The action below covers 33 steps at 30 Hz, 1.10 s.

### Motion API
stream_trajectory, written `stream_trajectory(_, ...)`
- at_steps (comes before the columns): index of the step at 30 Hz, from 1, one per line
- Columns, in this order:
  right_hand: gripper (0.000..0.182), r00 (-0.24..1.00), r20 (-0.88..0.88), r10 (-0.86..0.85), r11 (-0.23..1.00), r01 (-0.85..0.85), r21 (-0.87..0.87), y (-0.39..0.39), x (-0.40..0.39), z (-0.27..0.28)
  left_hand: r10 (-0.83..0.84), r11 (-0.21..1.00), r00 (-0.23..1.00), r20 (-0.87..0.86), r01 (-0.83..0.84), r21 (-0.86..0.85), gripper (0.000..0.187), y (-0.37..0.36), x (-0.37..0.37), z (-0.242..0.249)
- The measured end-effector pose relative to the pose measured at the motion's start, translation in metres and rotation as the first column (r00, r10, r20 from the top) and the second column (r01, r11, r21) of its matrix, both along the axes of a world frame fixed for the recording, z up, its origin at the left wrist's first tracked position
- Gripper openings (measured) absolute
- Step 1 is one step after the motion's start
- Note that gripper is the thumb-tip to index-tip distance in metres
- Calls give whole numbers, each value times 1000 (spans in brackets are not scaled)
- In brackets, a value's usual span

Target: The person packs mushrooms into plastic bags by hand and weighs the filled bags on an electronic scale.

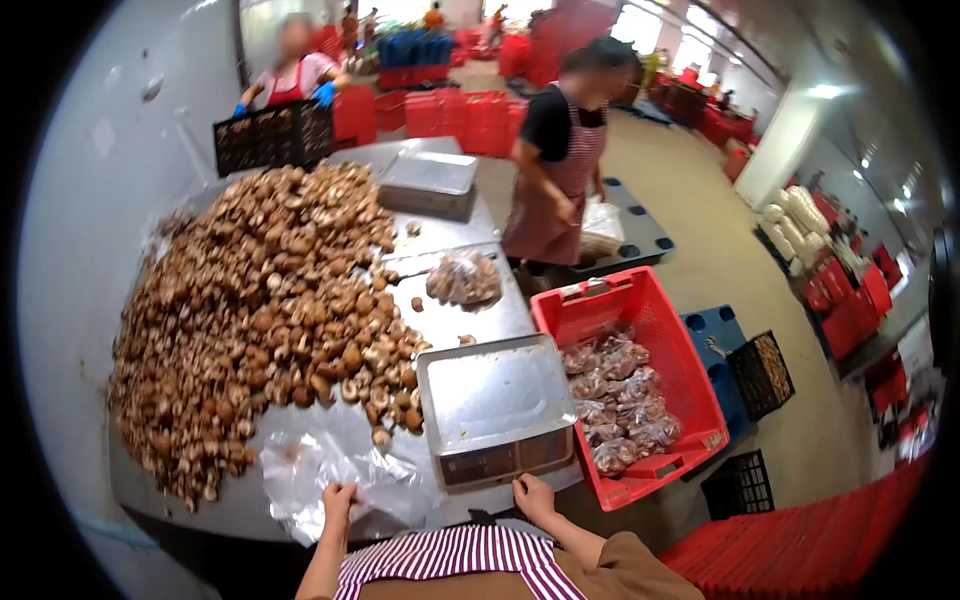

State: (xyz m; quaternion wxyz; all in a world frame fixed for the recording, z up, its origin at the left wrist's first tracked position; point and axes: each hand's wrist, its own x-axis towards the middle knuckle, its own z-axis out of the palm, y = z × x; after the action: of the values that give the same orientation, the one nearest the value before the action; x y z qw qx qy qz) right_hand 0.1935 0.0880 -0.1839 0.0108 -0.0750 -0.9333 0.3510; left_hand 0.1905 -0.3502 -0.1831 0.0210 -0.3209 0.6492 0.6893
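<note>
My left hand (340, 500) is closed on a clear plastic bag (300, 475), among thin bags spread on the metal table (210, 515). My right hand (533, 497) has its fingers curled at the front edge of a weighing scale (495, 395) with a flat steel pan; whether anything small is in them is hidden. A large heap of brown mushrooms (260, 290) covers the table's left side. Behind the scale lies a filled bag of mushrooms (464, 278). Right of the scale, a red crate (690, 395) holds several filled mushroom bags (620, 390).
A second scale (430, 180) stands farther up the table. One person (565, 150) in a striped apron stands beyond the red crate; another, with blue gloves, holds a black crate (272, 137) at the far end. Red stacks (800, 530) stand at lower right.
</note>
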Motion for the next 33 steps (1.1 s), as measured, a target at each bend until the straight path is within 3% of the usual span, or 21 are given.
stream_trajectory(1, 22, 998, 23, 51, 999, -50, -19, 0, 0, 13, -22, 1000, 998, -59, 21, -7, 19, 13, -1, 25)
stream_trajectory(3, 18, 988, -6, 157, 977, -157, -142, -4, -2, 28, -61, 982, 995, -84, 45, -183, 20, 34, -7, 49)
stream_trajectory(5, 12, 974, -66, 215, 908, -225, -352, -24, -16, 69, -122, 986, 982, -144, 103, -134, 27, 59, -16, 93)
stream_trajectory(7, 10, 948, -62, 312, 842, -306, -444, -46, -40, 114, -253, 904, 950, -183, 164, -395, 23, 75, -23, 96)
stream_trajectory(9, 14, 915, -34, 402, 775, -360, -519, -71, -61, 143, -280, 918, 942, -186, 206, -339, 21, 106, -30, 130)
stream_trajectory(11, 26, 880, -48, 472, 668, -393, -631, -99, -75, 159, -346, 892, 921, -178, 264, -366, 18, 131, -32, 134)
stream_trajectory(12, 34, 859, -7, 512, 633, -383, -672, -110, -78, 156, -407, 834, 896, -177, 285, -473, 15, 141, -31, 132)
stream_trajectory(13, 42, 836, 28, 549, 598, -369, -712, -116, -81, 153, -402, 835, 899, -174, 283, -472, 15, 153, -30, 138)
stream_trajectory(14, 51, 796, 175, 579, 652, -324, -686, -116, -84, 155, -421, 825, 886, -196, 285, -488, 15, 165, -29, 148)
stream_trajectory(15, 49, 791, 231, 567, 729, -350, -588, -114, -85, 150, -438, 816, 872, -218, 284, -504, 17, 173, -28, 154)
stream_trajectory(17, 38, 830, 244, 502, 617, -145, -774, -111, -82, 135, -472, 823, 859, -197, 350, -447, 21, 181, -22, 150)
stream_trajectory(19, 33, 820, 269, 506, 535, -54, -843, -95, -88, 135, -406, 907, 871, -277, 346, -240, 26, 190, -17, 147)
stream_trajectory(20, 25, 806, 366, 464, 527, 81, -846, -91, -90, 151, -393, 917, 875, -283, 353, -183, 30, 190, -16, 141)
stream_trajectory(23, 19, 793, 382, 474, 490, 122, -863, -75, -93, 135, -285, 959, 929, -235, 278, -62, 28, 195, -14, 129)
stream_trajectory(25, 17, 808, 388, 442, 468, 161, -869, -67, -94, 126, -286, 957, 935, -210, 268, -108, 28, 199, -14, 123)
stream_trajectory(27, 19, 767, 432, 473, 515, 157, -843, -56, -101, 130, -256, 907, 945, -203, 163, -388, 31, 201, -21, 126)
stream_trajectory(28, 20, 755, 469, 458, 567, 159, -808, -51, -103, 132, -249, 895, 950, -190, 151, -420, 39, 202, -26, 140)
stream_trajectory(29, 22, 753, 430, 497, 619, 40, -785, -43, -105, 120, -286, 873, 927, -242, 148, -464, 55, 198, -32, 144)
stream_trajectory(31, 25, 713, 456, 533, 646, 5, -763, -37, -111, 122, -372, 872, 896, -242, 248, -422, 72, 194, -45, 165)
stream_trajectory(32, 26, 734, 394, 553, 644, -77, -761, -37, -113, 128, -458, 840, 871, -181, 357, -409, 79, 191, -53, 177)
stream_trajectory(33, 26, 719, 391, 575, 595, -39, -803, -36, -115, 134, -537, 802, 836, -112, 465, -374, 87, 192, -56, 185)
